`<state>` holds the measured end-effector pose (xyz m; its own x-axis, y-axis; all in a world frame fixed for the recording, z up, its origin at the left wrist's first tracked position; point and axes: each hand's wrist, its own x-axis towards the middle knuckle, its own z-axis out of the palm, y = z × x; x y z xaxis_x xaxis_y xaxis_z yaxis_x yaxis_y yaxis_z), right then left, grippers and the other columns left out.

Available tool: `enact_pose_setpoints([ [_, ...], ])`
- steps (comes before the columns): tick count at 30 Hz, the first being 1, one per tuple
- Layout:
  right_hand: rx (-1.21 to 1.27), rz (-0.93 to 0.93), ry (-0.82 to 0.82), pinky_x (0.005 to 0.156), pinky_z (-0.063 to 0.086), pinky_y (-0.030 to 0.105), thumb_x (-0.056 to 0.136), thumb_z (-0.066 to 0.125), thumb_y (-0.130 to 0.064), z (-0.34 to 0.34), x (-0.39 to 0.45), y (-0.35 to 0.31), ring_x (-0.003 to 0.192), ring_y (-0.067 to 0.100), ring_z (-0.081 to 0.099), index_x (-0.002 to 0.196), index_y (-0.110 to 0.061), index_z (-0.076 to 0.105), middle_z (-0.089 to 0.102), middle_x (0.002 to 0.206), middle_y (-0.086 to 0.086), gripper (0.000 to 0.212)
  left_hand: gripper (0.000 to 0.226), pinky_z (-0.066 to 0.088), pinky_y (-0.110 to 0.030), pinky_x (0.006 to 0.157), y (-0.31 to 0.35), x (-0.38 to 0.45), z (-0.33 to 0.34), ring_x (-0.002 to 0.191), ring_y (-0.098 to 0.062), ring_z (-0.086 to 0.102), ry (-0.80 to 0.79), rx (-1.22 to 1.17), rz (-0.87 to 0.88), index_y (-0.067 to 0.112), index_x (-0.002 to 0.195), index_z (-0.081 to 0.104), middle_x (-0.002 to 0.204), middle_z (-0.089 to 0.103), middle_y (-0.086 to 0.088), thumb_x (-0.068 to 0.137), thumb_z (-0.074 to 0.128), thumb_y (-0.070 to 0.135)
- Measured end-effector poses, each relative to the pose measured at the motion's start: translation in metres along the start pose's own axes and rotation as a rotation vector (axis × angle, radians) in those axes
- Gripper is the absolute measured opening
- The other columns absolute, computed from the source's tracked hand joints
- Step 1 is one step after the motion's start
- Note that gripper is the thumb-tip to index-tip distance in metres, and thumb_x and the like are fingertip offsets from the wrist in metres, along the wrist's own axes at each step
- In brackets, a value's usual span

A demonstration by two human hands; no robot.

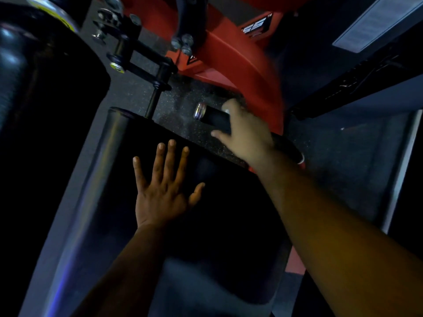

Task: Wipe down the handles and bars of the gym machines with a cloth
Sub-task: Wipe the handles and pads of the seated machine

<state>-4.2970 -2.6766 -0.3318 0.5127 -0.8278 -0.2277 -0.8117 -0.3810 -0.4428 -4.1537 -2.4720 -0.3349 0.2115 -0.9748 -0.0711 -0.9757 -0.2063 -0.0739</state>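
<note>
A black handle grip (pixel 214 118) with a chrome end cap (pixel 199 110) sticks out from the red machine frame (pixel 240 67). My right hand (pixel 245 131) is over this grip, fingers spread around it; whether they touch it is unclear. My left hand (pixel 163 188) lies flat and open on the black seat pad (pixel 206 202), palm down, fingers apart. No cloth shows in either hand. The view is dim and the right hand is slightly blurred.
A large black roller pad (pixel 34 99) fills the left side. A black adjustment bracket with bolts (pixel 128 53) and a thin post (pixel 153 101) stand behind the seat. Speckled rubber floor (pixel 180 106) lies below. A dark machine part (pixel 357 83) crosses at the right.
</note>
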Motion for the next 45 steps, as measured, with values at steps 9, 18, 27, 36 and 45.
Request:
enact_pose_setpoints([
  [9,-0.191,0.044,0.271,0.097,0.040,0.050,0.097,0.057,-0.056,0.017,-0.038,0.025,0.117,0.027,0.060,0.139,-0.020,0.056,0.061,0.132,0.005,0.056,0.087,0.003,-0.069,0.122,0.001,-0.001,-0.003,0.159,-0.026,0.006,-0.017,0.008,-0.001,0.021,0.165,0.018,0.173,0.008,-0.009,0.097,0.033,0.073],
  [18,-0.129,-0.011,0.364,0.123,0.026,0.054,0.084,0.079,-0.040,0.036,-0.028,-0.019,0.129,0.029,0.056,0.140,-0.010,0.054,0.059,0.135,0.012,0.069,0.086,0.003,-0.070,0.121,0.001,0.000,-0.001,0.159,-0.026,0.006,-0.013,0.003,0.002,0.021,0.165,0.016,0.173,0.009,-0.009,0.097,0.031,0.072],
  [27,-0.123,0.236,0.323,0.106,0.042,0.057,0.086,0.068,-0.064,0.022,-0.072,0.069,0.119,0.030,0.055,0.134,-0.017,0.054,0.058,0.129,0.009,0.069,0.087,0.001,-0.069,0.121,0.004,0.000,-0.005,0.160,-0.025,0.000,-0.033,-0.032,-0.014,0.021,0.165,0.015,0.173,0.006,-0.008,0.096,0.032,0.071],
  [36,-0.007,0.292,0.374,0.125,0.008,0.057,0.087,0.076,-0.031,0.028,-0.063,0.040,0.133,0.023,0.049,0.144,-0.017,0.049,0.055,0.136,0.006,0.064,0.089,-0.004,-0.067,0.122,0.004,0.001,-0.008,0.160,-0.025,-0.001,-0.055,-0.036,-0.013,0.020,0.165,0.014,0.173,0.003,-0.009,0.095,0.036,0.070],
  [45,0.080,0.590,0.330,0.101,0.050,0.050,0.084,0.079,-0.018,0.044,-0.085,0.111,0.115,0.039,0.060,0.128,-0.005,0.054,0.058,0.130,0.017,0.052,0.090,-0.005,-0.068,0.122,0.004,0.002,-0.012,0.160,-0.026,-0.002,-0.084,-0.027,-0.018,0.020,0.165,0.012,0.173,0.000,-0.009,0.095,0.033,0.071],
])
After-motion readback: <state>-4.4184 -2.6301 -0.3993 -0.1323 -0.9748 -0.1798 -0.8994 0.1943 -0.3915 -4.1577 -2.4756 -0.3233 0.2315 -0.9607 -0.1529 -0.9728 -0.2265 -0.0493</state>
